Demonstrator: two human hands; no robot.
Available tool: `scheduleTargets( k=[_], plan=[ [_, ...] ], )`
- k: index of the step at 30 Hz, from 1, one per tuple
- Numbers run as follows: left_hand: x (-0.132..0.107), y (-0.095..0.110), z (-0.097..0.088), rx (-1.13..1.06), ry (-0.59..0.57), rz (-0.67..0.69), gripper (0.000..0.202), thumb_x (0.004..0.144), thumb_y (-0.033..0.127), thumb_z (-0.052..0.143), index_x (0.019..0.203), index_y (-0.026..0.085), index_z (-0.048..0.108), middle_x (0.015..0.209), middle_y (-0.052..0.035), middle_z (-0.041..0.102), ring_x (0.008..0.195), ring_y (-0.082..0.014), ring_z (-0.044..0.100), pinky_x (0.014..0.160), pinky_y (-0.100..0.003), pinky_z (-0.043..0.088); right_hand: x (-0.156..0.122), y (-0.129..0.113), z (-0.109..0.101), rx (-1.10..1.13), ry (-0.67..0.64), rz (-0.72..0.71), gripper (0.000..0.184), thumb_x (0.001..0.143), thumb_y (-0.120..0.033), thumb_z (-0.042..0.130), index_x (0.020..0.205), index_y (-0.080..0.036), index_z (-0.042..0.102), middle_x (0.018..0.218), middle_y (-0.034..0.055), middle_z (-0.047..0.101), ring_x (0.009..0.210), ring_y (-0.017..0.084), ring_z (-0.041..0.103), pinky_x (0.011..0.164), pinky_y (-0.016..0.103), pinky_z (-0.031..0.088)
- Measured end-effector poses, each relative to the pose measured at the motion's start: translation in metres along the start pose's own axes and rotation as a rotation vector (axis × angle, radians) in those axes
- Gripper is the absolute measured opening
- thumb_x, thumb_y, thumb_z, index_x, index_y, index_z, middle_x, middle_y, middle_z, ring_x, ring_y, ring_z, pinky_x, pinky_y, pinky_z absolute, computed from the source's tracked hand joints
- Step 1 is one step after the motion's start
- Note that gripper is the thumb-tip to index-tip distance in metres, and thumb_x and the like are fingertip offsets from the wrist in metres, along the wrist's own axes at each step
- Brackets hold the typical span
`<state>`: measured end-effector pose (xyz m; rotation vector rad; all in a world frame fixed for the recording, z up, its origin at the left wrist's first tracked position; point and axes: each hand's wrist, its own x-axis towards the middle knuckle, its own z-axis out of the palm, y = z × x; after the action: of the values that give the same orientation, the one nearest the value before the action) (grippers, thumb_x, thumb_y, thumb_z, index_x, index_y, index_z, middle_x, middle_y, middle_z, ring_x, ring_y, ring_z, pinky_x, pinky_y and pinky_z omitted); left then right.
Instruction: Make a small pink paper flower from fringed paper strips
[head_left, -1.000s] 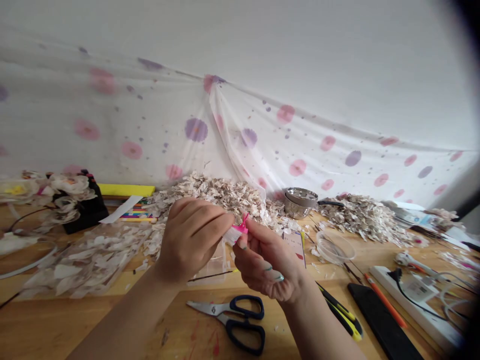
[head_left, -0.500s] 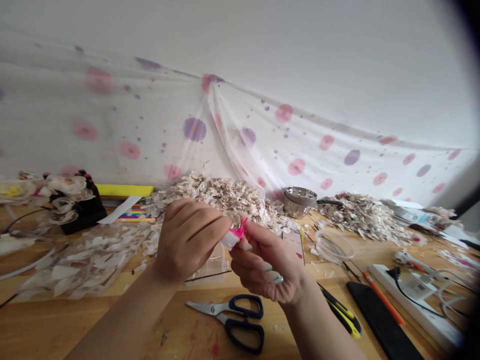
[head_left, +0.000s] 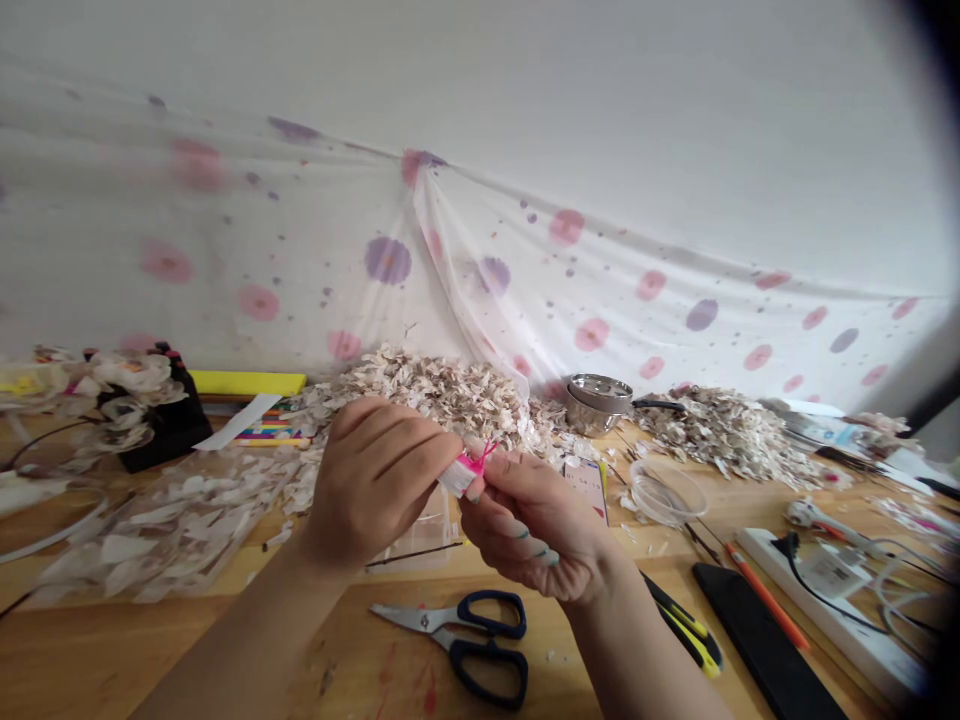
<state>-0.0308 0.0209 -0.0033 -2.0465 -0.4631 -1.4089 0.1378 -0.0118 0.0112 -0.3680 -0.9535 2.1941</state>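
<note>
Above the middle of the table, my left hand point(head_left: 379, 480) is closed around a small white bundle with a bright pink end point(head_left: 459, 474), which looks like folded or fringed paper. My right hand point(head_left: 529, 520) meets it from the other side, thumb and index finger pinched at the pink part. Thin pink strands stick up between the two hands. The bundle's far end is hidden inside my left fingers. Below my hands lie scissors point(head_left: 491, 640) with dark blue handles, blades spread and pointing left.
Pale petal-like pieces are heaped at the back point(head_left: 442, 390) and right point(head_left: 712, 430), with more in a clear tray point(head_left: 165, 540). A metal pot point(head_left: 598, 405), clear plastic lid point(head_left: 670, 492), yellow-black cutter point(head_left: 682, 625), black phone point(head_left: 765, 640) and white power strip point(head_left: 832, 610) occupy the right.
My right fingertips have shifted slightly at the pink end, and its strands now look thinner and more drawn together. My left hand stays almost still.
</note>
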Motion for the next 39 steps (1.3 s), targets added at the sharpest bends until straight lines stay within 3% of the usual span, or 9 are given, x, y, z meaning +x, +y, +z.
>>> scheduleTargets(
  k=[15,19,24,29,35,37,39],
  plan=[
    [0.002,0.001,-0.001,-0.112,-0.042,-0.072,0.007,0.089,0.017,0.048,0.092,0.022,0.052,0.071,-0.0038,0.067,0.066,-0.0211,0.06,0.07,-0.039,0.041,0.004,0.002,-0.011,-0.025,-0.038,-0.028,0.014,0.072,-0.02,0.077,0.076,-0.007,0.073,0.054,-0.0009,0.065,0.033,-0.001,0.043,0.032,0.006,0.037],
    [0.006,0.003,-0.003,-0.257,-0.061,-0.13,0.006,0.091,0.021,0.047,0.088,0.023,0.052,0.069,-0.0023,0.065,0.064,-0.019,0.057,0.07,-0.037,0.04,0.004,0.003,-0.012,-0.11,-0.05,-0.076,0.016,0.073,-0.024,0.077,0.078,-0.01,0.075,0.062,0.0021,0.071,0.033,-0.001,0.041,0.028,0.007,0.032],
    [0.01,0.009,-0.005,-0.434,-0.081,-0.256,0.025,0.095,0.029,0.039,0.074,0.023,0.051,0.061,-0.0008,0.059,0.06,-0.0172,0.051,0.069,-0.036,0.04,-0.001,0.003,-0.012,-0.241,-0.063,-0.12,0.016,0.077,-0.028,0.073,0.079,-0.012,0.076,0.063,0.0032,0.072,0.032,0.0,0.041,0.025,0.009,0.024],
    [0.014,0.013,-0.011,-0.555,-0.126,-0.311,0.022,0.092,0.02,0.044,0.071,0.021,0.051,0.06,-0.0001,0.053,0.058,-0.0162,0.046,0.065,-0.034,0.036,-0.005,-0.001,-0.006,-0.397,0.018,-0.112,0.022,0.077,-0.031,0.072,0.069,-0.011,0.076,0.048,-0.0004,0.064,0.026,-0.001,0.035,0.023,0.01,0.017],
    [0.015,0.017,-0.013,-0.596,-0.187,-0.423,0.026,0.09,0.016,0.046,0.065,0.02,0.051,0.057,0.0029,0.044,0.058,-0.0135,0.042,0.063,-0.03,0.034,-0.006,-0.004,-0.005,-0.489,0.146,-0.17,0.016,0.072,-0.029,0.076,0.065,-0.015,0.073,0.06,0.0013,0.072,0.03,0.001,0.044,0.024,0.011,0.019],
    [0.015,0.018,-0.012,-0.582,-0.215,-0.504,0.031,0.091,0.021,0.046,0.06,0.019,0.051,0.055,0.0028,0.043,0.057,-0.013,0.041,0.06,-0.028,0.034,-0.007,-0.005,-0.005,-0.553,0.218,-0.219,0.016,0.07,-0.029,0.078,0.064,-0.016,0.071,0.06,0.0005,0.071,0.032,0.002,0.046,0.025,0.011,0.021],
    [0.016,0.021,-0.011,-0.631,-0.263,-0.676,0.036,0.092,0.028,0.046,0.058,0.019,0.053,0.053,0.0022,0.046,0.054,-0.0127,0.043,0.056,-0.027,0.034,-0.009,-0.007,-0.004,-0.62,0.284,-0.288,0.017,0.069,-0.03,0.078,0.064,-0.016,0.07,0.059,-0.0004,0.07,0.033,0.002,0.047,0.026,0.012,0.023]
  ],
)
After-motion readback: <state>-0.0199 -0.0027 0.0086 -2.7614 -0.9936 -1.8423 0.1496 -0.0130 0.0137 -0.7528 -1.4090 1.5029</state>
